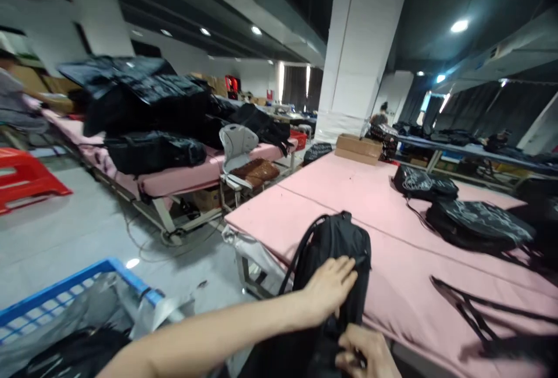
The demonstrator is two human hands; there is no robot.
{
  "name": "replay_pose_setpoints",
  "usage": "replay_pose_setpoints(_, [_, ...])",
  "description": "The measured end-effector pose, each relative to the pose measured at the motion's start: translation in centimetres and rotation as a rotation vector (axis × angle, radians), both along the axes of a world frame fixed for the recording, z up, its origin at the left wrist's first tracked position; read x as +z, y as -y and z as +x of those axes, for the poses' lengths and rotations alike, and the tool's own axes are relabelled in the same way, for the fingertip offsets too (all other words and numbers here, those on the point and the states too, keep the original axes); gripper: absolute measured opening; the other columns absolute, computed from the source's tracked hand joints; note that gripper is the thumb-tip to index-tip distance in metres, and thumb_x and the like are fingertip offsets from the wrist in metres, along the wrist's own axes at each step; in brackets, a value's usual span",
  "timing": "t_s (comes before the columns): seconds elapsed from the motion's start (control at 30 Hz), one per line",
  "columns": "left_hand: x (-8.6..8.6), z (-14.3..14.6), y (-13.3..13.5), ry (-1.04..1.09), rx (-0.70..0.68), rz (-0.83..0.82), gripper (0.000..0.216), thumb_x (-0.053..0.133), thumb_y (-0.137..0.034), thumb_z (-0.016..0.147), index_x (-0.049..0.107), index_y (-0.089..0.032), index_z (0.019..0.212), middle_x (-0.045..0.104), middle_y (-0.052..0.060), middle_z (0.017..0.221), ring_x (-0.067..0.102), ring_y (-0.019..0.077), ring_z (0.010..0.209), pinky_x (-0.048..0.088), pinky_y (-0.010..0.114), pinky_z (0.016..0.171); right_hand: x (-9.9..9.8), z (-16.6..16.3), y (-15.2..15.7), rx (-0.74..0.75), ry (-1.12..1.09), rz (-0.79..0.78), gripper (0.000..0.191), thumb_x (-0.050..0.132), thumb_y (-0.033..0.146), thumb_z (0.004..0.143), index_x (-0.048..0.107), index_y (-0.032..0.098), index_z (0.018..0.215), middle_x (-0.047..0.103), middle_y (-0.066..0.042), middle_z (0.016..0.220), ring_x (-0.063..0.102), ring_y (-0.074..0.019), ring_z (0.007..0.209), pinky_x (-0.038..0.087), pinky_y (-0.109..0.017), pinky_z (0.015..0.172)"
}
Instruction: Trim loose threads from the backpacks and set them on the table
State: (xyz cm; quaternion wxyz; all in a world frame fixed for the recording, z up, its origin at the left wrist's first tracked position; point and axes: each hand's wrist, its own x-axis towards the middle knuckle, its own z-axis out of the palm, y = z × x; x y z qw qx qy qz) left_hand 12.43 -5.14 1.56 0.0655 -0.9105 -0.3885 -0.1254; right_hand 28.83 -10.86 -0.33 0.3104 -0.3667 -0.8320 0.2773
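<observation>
A black backpack (331, 244) lies at the near edge of the pink padded table (349, 192), its straps looping up on the left. My left hand (329, 288) rests flat on the top of the backpack, fingers stretched out and together. My right hand (364, 355) is at the bottom edge of the view, fingers curled and pinching the lower part of the same backpack. What lies under the bag is hidden.
Two more black bags (425, 183) (477, 224) lie further right on the table, with a loose black strap (475, 308) near the front. A cardboard box (358, 148) stands at the table's far end. A blue crate (74, 302) is at lower left, a white chair (239, 154) and a bag-piled table (143, 116) beyond.
</observation>
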Motion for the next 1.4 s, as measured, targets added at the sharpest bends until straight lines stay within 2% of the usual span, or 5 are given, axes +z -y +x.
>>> replay_pose_setpoints(0.13, [0.3, -2.3, 3.4, 0.286, -0.102, -0.046, 0.019, 0.051, -0.027, 0.086, 0.059, -0.019, 0.101, 0.063, 0.006, 0.107, 0.041, 0.021, 0.122, 0.03, 0.042, 0.101, 1.5, 0.4, 1.0, 0.033, 0.06, 0.003, 0.005, 0.057, 0.014, 0.078, 0.06, 0.018, 0.078, 0.059, 0.001, 0.067, 0.054, -0.0125, 0.059, 0.036, -0.023, 0.055])
replay_pose_setpoints(0.3, [0.1, -4.3, 7.2, 0.266, -0.119, -0.2, 0.047, 0.067, -0.057, 0.062, 0.059, -0.017, 0.086, 0.065, 0.005, 0.09, 0.044, 0.03, 0.118, 0.021, 0.053, 0.101, 2.9, 0.6, 1.3, 0.101, 0.074, -0.014, 0.014, 0.057, 0.013, 0.079, 0.059, 0.018, 0.091, 0.059, -0.004, 0.086, 0.056, -0.0132, 0.072, 0.039, -0.021, 0.059])
replay_pose_setpoints(0.73, [-4.9, -4.0, 12.0, 0.475, 0.099, 0.106, 0.016, 0.053, -0.01, 0.085, 0.06, -0.021, 0.075, 0.065, -0.007, 0.082, 0.053, 0.0139, 0.111, 0.018, 0.039, 0.105, -1.1, -0.2, 4.6, 0.074, 0.278, 0.614, 0.023, 0.036, 0.01, 0.09, 0.057, 0.015, 0.082, 0.06, -0.003, 0.076, 0.044, -0.0093, 0.055, 0.029, -0.024, 0.05])
replay_pose_setpoints(0.97, [-5.7, -4.1, 12.8, 0.522, 0.274, 0.175, 0.012, 0.056, -0.023, 0.085, 0.064, -0.026, 0.077, 0.067, -0.006, 0.076, 0.052, 0.0146, 0.099, 0.025, 0.034, 0.093, -1.7, -0.6, 4.6, 0.087, 0.261, 0.66, 0.023, 0.041, 0.011, 0.09, 0.059, 0.015, 0.077, 0.062, -0.003, 0.077, 0.046, -0.0081, 0.056, 0.029, -0.024, 0.05])
replay_pose_setpoints(1.4, [-5.4, -4.7, 11.6, 0.767, 0.157, 0.104, 0.026, 0.053, -0.011, 0.081, 0.062, -0.024, 0.06, 0.065, -0.004, 0.062, 0.05, 0.0167, 0.089, 0.033, 0.034, 0.08, -1.5, -1.0, 5.0, 0.059, 0.303, 0.603, 0.021, 0.039, 0.011, 0.091, 0.059, 0.014, 0.087, 0.063, -0.004, 0.085, 0.049, -0.0081, 0.061, 0.031, -0.024, 0.051])
